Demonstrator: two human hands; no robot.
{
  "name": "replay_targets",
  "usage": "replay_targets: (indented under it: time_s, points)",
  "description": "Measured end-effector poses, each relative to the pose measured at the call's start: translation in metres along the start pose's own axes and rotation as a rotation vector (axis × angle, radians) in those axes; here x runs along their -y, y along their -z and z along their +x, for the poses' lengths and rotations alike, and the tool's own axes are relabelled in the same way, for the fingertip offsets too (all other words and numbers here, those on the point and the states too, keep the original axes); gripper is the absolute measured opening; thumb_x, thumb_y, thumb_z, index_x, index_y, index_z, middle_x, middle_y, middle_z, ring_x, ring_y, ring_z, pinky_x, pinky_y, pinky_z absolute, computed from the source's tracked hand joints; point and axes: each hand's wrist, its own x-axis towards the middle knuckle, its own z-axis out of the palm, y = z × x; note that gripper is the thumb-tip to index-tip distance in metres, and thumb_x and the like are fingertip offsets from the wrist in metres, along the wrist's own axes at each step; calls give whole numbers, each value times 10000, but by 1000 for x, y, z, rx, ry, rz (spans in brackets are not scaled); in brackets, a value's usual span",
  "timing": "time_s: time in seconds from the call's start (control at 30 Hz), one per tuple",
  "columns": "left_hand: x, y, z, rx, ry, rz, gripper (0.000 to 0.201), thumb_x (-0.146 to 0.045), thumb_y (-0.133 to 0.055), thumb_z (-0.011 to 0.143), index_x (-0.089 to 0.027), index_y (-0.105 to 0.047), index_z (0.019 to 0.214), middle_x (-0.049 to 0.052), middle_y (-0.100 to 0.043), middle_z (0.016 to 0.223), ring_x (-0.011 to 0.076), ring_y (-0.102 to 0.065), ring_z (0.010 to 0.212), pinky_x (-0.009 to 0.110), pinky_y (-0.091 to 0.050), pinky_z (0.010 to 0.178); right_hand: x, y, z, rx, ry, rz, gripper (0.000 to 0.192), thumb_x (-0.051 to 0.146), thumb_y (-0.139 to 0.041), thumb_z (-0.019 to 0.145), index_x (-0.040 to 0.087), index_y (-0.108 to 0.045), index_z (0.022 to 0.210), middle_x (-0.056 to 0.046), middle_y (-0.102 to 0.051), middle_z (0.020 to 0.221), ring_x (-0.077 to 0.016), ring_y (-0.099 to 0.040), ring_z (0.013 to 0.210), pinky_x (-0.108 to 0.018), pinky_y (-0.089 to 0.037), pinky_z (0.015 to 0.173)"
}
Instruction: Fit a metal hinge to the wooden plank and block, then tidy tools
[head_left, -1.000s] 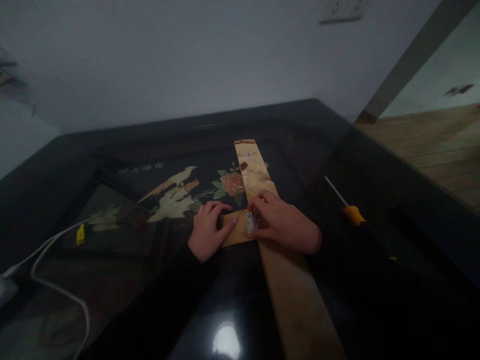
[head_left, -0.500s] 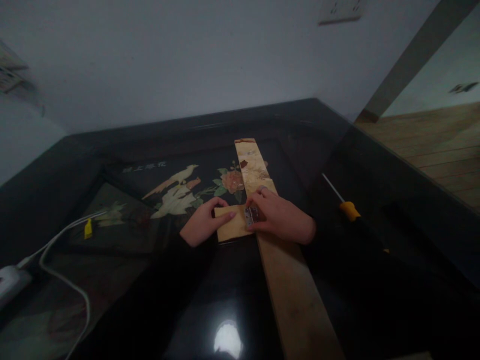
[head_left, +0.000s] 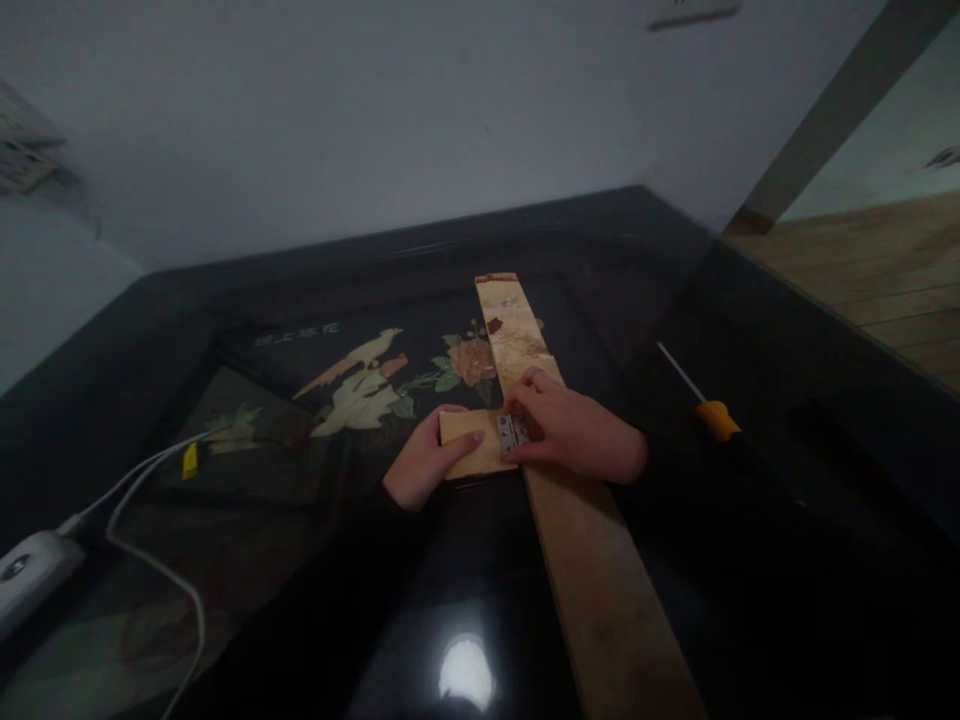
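Hinge [head_left: 513, 434] sits across small block [head_left: 469, 452] and long plank [head_left: 577, 520], left hand [head_left: 421, 468] gripping the block, right hand [head_left: 571, 432] pinching the hinge; screwdriver [head_left: 709, 405] lies untouched (fastening undone).

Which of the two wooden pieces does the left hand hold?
The short wooden block, left of the hinge. The left hand grips it; the long plank lies under the right hand.

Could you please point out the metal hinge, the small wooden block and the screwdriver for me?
metal hinge [head_left: 513, 434]: head view, on its silver leaf.
small wooden block [head_left: 471, 447]: head view, on its top face.
screwdriver [head_left: 716, 418]: head view, on its yellow handle.
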Motion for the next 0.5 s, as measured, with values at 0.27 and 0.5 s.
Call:
replay_targets:
  time_s: [0.27, 0.5]
  points:
    - [-5, -3, -3, 31, 89, -36, 452, -294, -703, 609, -170, -413, 933, 14, -527, 864, 153, -565, 710, 278, -500, 541, -1, 3, 2, 44, 4, 70, 435, 406, -637, 687, 186, -501, 1036, -49, -438, 1077, -169, -492, 961, -320, -421, 858]
    - [-6, -6, -4, 0, 62, -20, 412, -245, -675, 621, -175, -402, 922, 12, -502, 870, 150, -564, 698, 268, -523, 483, -4, 0, 5, 35, -6, 120, 420, 372, -655, 669, 167, -513, 1007, -61, -435, 1062, -176, -475, 966, -312, -407, 849]
